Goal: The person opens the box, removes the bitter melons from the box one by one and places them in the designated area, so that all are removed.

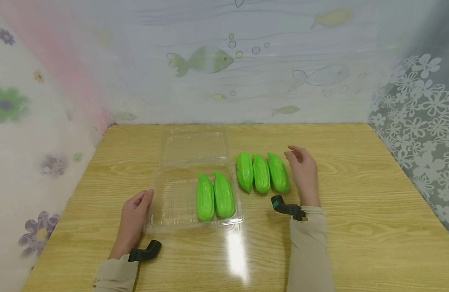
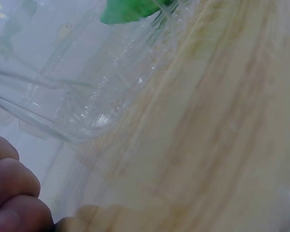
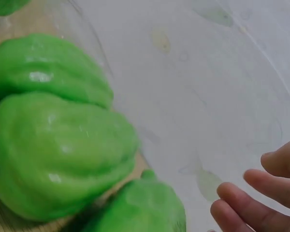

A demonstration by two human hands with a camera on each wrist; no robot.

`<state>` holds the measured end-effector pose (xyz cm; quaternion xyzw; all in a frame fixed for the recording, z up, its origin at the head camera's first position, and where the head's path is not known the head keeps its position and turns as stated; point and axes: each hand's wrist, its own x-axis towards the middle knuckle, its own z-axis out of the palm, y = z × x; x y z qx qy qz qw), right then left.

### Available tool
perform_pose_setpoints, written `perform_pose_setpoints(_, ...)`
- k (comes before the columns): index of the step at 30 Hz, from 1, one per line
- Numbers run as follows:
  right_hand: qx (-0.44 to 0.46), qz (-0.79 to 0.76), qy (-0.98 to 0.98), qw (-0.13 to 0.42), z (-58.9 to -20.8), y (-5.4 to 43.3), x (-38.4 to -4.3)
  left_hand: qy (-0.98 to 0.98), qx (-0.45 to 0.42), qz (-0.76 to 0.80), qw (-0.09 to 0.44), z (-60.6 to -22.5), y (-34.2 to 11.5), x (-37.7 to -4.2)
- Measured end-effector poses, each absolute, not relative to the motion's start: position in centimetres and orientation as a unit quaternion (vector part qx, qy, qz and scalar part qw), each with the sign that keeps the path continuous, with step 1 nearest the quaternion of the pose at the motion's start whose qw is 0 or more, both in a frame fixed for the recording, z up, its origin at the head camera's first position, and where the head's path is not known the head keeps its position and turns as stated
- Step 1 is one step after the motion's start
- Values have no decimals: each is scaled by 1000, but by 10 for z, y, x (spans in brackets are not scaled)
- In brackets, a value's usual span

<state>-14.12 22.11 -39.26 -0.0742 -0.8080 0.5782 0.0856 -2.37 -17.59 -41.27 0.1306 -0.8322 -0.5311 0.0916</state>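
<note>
A clear plastic clamshell container point(image 1: 178, 200) lies with its lid point(image 1: 195, 147) folded back, away from the person. Two green ridged gourds point(image 1: 223, 196) sit side by side in its right half. My left hand point(image 1: 134, 217), fingers curled, grips the container's left rim; the left wrist view shows its knuckles point(image 2: 14, 181) beside the plastic wall. Right of the container, three more green gourds point(image 1: 261, 174) stand in a row on the table. Just beyond the rightmost gourd point(image 1: 278, 173), my right hand point(image 1: 305, 172) hovers with loosely bent fingers, apart from it and holding nothing.
The wooden table point(image 1: 355, 227) meets a wall covering point(image 1: 261, 93) with fish drawings at the back. A flower-patterned panel point(image 1: 425, 121) borders the right side, and a flowered wall point(image 1: 38, 162) the left. Black wrist cameras point(image 1: 146, 252) sit on both sleeves.
</note>
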Motion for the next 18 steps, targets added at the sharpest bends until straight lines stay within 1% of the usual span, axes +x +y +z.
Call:
perform_pose_setpoints(5,-45,575,-812,92,-388,208,-141,-832,122,-533,96,-404,-170,-21)
perform_pose_setpoints(11,-1,556,-826,90,-382,191,-139,-829,122,-539,91,-405,-171,-22)
perform_pose_setpoints(18,43,545,-834,71,-377,171,-137,-829,122,-538,94,-407,-171,-22)
